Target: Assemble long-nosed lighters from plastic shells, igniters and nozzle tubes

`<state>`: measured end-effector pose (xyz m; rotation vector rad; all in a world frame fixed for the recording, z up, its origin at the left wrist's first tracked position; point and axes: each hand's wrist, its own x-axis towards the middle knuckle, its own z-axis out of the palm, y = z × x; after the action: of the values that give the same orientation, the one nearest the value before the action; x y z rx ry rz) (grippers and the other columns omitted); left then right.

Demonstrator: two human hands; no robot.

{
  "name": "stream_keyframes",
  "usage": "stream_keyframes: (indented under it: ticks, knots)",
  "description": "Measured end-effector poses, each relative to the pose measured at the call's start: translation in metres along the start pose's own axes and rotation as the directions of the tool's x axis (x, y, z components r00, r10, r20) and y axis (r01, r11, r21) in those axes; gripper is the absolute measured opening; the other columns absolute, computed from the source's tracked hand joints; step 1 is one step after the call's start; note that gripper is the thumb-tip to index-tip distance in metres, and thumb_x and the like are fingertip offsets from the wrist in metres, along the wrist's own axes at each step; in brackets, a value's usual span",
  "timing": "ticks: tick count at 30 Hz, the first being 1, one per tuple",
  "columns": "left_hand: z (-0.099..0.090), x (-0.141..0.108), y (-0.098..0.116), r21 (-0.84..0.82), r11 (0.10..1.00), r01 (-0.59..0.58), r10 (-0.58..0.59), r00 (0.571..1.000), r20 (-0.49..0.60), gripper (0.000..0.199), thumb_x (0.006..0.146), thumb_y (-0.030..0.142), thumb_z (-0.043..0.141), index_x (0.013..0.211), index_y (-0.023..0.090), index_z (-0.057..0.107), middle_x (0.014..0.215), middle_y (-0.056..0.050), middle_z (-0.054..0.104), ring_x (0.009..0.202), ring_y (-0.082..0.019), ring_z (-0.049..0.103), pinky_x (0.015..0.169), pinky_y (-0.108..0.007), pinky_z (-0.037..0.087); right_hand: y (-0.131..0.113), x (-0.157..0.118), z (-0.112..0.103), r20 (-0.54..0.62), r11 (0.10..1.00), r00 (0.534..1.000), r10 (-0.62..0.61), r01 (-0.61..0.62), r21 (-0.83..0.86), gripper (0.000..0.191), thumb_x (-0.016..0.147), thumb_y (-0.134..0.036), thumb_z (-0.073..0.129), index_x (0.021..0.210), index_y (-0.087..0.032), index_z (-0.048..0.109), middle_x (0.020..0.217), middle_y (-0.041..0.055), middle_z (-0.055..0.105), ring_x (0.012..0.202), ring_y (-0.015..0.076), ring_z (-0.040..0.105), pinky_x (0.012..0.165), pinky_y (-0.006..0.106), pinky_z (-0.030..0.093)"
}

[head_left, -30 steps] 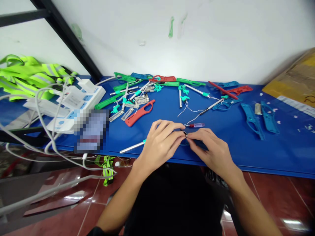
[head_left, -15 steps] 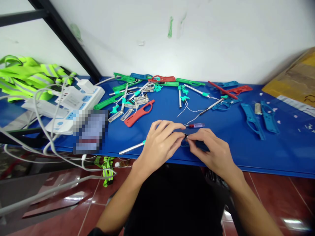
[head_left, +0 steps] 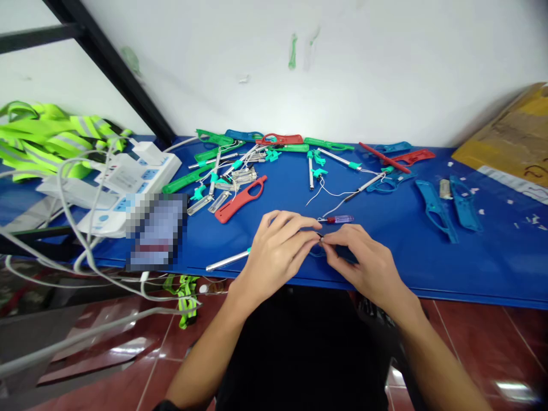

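Observation:
My left hand (head_left: 278,248) and my right hand (head_left: 363,254) meet above the front of the blue table, fingertips pinched together on a small dark part (head_left: 321,237). The fingers cover most of it, so its kind cannot be made out. Just beyond the fingertips lies a small screwdriver (head_left: 341,219) with a clear purple-red handle. A silver metal tube (head_left: 228,261) with a teal end runs partly under my left hand. Farther back is a red plastic lighter shell half (head_left: 242,201). White wires (head_left: 331,194) trail from tubes with teal triggers behind the screwdriver.
Green, red and blue shell parts (head_left: 282,139) line the wall among clear fuel tanks (head_left: 220,201). Two blue shell halves (head_left: 435,206) lie right. A power strip (head_left: 148,182), phone (head_left: 159,228) and tangled cables stand left, with a taped box (head_left: 505,142) at far right.
Both hands hold nearly the same pose, still pinching the small dark part. The view has shifted slightly; the objects on the table stay in place.

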<state>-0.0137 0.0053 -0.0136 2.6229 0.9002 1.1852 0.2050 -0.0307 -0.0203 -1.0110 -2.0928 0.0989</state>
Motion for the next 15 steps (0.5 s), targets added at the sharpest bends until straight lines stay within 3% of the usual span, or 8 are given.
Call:
stream_keyframes:
  ticks: [15]
  knots:
    - [0.0021, 0.0003, 0.0008, 0.022, 1.000, 0.005, -0.005, 1.000, -0.005, 0.005, 0.106, 0.017, 0.069, 0.102, 0.020, 0.071, 0.123, -0.002, 0.082, 0.109, -0.021, 0.071, 0.103, -0.043, 0.048, 0.0012, 0.0004, 0.0004, -0.021, 0.999, 0.999, -0.030, 0.029, -0.036, 0.016, 0.103, -0.009, 0.068, 0.112, -0.022, 0.063, 0.096, 0.0035, 0.076, 0.091, 0.0194, 0.071, 0.088, 0.033, 0.058]
